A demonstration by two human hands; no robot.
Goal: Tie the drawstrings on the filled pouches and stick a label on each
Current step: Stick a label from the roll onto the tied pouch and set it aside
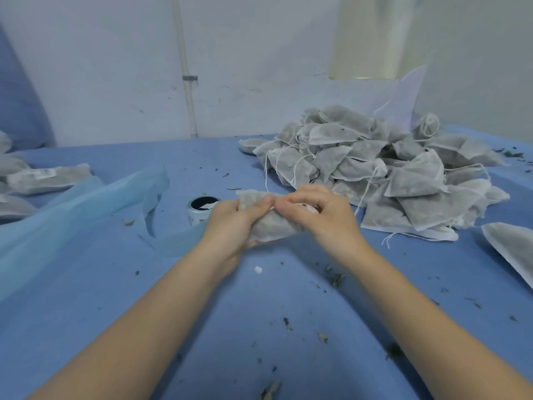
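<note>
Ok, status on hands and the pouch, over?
Left hand grips pouch; right hand pinches at its top. Pouch held above blue table cover. Nothing in the way.

The light was soft and even, a little dim and bluish, and it made only faint shadows under the arms on the blue table cover [86, 313]. The picture was a bit blurry all over, so the pile of pouches [389, 174] looked smeary and the crumbs looked like fuzzy dots. The wide lens bent things near the edges, and the white pipe [187, 90] on the wall leaned and curved.
</note>
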